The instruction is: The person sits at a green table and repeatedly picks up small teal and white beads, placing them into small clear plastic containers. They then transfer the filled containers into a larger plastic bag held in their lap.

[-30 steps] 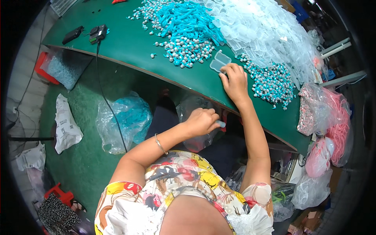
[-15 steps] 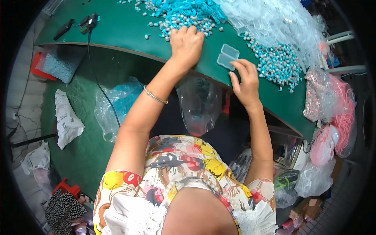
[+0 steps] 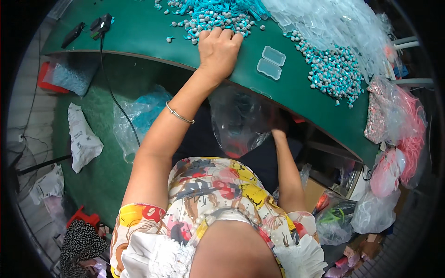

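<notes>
My left hand (image 3: pixel 217 53) rests on the green table, closed, knuckles up, at the near edge of a pile of small grey, rounded pieces with cyan stems (image 3: pixel 218 21). Its fingertips are hidden, so whatever they grip does not show. To its right a small clear plastic case (image 3: pixel 270 68) lies open, lid flat away from me, with nothing visible inside. My right hand (image 3: pixel 278 133) is below the table edge, by a clear plastic bag (image 3: pixel 236 123) hanging there. Shadow and the bag hide most of that hand and its fingers.
Cyan cords (image 3: pixel 227 7) lie behind the left pile. A second heap of grey-and-cyan pieces (image 3: pixel 336 72) sits at right, before a large mound of clear cases (image 3: pixel 320 23). Bagged pink cords (image 3: pixel 408 134) hang at the right edge. A black cable (image 3: pixel 116 97) drops at left.
My right hand has left the clear case and dropped below the table edge beside the hanging bag. My left hand stays almost in place at the pile.
</notes>
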`<state>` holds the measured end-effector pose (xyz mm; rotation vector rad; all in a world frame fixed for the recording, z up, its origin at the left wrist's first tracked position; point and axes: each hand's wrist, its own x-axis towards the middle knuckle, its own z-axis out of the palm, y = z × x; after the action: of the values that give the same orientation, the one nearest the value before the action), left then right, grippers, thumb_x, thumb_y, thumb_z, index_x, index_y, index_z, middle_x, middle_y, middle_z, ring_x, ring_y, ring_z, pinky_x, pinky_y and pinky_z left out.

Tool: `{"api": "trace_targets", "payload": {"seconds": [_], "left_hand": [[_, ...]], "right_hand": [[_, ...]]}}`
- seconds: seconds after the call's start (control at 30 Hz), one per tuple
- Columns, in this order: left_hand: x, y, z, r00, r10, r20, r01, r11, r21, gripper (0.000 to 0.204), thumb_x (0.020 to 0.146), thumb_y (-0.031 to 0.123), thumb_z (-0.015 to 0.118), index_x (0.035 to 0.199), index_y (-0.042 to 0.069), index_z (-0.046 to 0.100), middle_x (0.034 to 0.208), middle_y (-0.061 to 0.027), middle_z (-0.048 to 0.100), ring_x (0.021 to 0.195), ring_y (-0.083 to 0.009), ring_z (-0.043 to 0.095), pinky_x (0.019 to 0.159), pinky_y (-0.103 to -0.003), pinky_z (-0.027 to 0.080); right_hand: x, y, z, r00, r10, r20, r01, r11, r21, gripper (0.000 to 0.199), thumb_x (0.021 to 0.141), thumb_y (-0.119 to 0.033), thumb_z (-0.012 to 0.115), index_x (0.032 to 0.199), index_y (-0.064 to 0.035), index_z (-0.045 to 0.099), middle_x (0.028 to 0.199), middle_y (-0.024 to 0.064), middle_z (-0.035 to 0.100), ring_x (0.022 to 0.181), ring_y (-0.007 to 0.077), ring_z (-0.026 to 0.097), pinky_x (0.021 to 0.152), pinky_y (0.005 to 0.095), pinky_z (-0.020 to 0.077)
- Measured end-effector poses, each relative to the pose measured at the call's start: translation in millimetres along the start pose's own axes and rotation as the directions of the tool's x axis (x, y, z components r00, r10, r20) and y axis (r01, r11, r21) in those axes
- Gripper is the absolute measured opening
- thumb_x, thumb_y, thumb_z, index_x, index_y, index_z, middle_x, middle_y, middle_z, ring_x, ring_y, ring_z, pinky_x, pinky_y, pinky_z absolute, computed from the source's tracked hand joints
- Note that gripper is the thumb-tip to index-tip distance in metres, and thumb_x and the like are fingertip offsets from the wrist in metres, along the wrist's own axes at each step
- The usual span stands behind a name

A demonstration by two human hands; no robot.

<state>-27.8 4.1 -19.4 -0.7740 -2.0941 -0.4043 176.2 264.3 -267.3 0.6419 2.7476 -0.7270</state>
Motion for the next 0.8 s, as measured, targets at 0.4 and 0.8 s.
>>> {"api": "trace_targets", "payload": {"seconds": [0.4,0.8], "left_hand": [[-1,-1,-2,0.998,0.050,0.024,-0.051,0.998,0.021,0.006,0.074,0.013,0.063,0.078,0.016,0.066,0.074,0.0008,0.063,0.075,-0.0206,0.060,0.066,-0.038,0.039],[2,-13,-9,0.986,0.075,0.149,-0.090,0.991,0.097,0.008,0.079,0.020,0.070,0.086,0.020,0.068,0.081,0.0026,0.066,0.082,-0.0205,0.062,0.073,-0.041,0.040]], "right_hand": [[-93,-112,-3,0.793,-0.470,0.387,0.367,0.876,0.312,0.050,0.075,-0.034,0.078,0.113,-0.0027,0.068,0.100,0.0168,0.070,0.092,0.0304,0.069,0.084,0.0391,0.0535],[-123,-145,88,0.793,-0.501,0.348,0.272,0.801,0.533,0.025,0.085,-0.004,0.060,0.110,-0.0022,0.064,0.094,0.0213,0.070,0.089,0.0357,0.070,0.079,0.0437,0.0533]]}}
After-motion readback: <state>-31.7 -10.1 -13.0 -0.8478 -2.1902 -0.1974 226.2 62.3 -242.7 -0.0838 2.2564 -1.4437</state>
